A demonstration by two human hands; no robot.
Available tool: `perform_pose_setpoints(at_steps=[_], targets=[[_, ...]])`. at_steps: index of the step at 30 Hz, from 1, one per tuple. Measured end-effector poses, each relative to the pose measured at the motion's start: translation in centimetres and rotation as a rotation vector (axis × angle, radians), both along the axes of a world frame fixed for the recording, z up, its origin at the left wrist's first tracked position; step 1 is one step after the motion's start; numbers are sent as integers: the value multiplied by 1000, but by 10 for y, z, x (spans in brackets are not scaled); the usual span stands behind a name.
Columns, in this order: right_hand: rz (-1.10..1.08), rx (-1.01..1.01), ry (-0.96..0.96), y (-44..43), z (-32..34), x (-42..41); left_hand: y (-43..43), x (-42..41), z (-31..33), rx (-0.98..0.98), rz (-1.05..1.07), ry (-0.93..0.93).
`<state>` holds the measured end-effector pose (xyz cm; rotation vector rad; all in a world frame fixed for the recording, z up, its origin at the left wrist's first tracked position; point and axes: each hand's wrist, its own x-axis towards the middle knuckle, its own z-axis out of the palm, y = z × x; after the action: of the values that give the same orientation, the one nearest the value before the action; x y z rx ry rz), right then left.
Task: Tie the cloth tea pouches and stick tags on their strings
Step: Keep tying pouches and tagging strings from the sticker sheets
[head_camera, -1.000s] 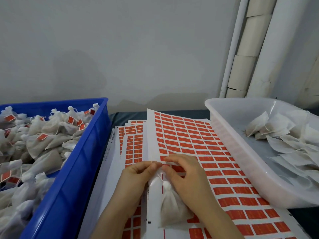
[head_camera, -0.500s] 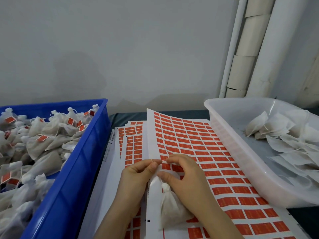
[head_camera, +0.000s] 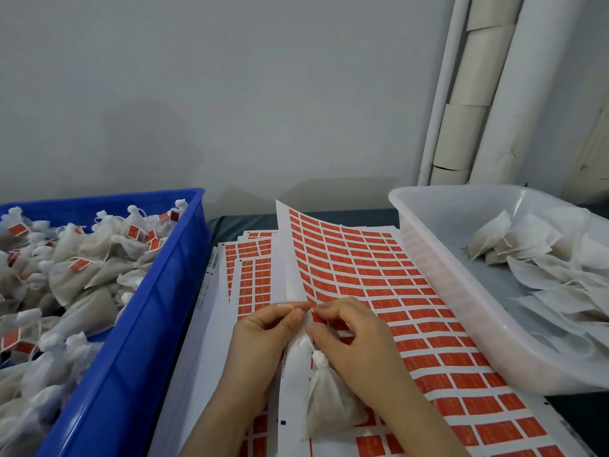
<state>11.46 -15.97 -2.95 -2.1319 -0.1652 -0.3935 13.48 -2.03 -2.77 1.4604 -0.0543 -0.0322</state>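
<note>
Along the left edge of the bench (head_camera: 244, 222) stands a blue crate (head_camera: 138, 324), heaped with finished pouches (head_camera: 82, 275): their necks are tied and small red tags show on many of their strings. That pile suggests a good share of the work is done. Beside the crate lie lower sheets (head_camera: 250, 275) of tags, partly stripped.

At the middle, the left hand (head_camera: 263, 344) pinches the free end of a white string (head_camera: 290, 305) between thumb and forefinger, with its other fingers curled beneath. The string runs down to the knotted neck of the pouch in hand (head_camera: 329, 407), which lies on the top sheet of red tags (head_camera: 412, 291), just below both hands and partly under the right wrist. This pouch looks tied already; it carries no tag yet, so sticking one on is the step in hand.

The right hand (head_camera: 359, 344) sits just beside the left, fingers curled, with thumb and forefinger tips close together at the sheet's raised left edge. Whether they nip the string or a tag there is too small to tell.

Further right, a clear tub (head_camera: 445, 291) holds loose pouches (head_camera: 543, 275) lying flat, seemingly open-necked and tagless. Those are what is left to do, and a fair number remain.
</note>
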Motion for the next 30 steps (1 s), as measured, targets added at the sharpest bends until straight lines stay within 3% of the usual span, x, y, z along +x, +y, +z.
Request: perform_pose_setpoints(at_steps=[7, 19, 30], targets=[[-2, 25, -40, 0, -1, 0, -3, -1, 0, 31, 11, -95], [-38, -19, -151, -3, -2, 0, -4, 0, 0, 31, 3, -100], [-127, 48, -51, -4, -1, 2, -5, 0, 1, 58, 28, -66]])
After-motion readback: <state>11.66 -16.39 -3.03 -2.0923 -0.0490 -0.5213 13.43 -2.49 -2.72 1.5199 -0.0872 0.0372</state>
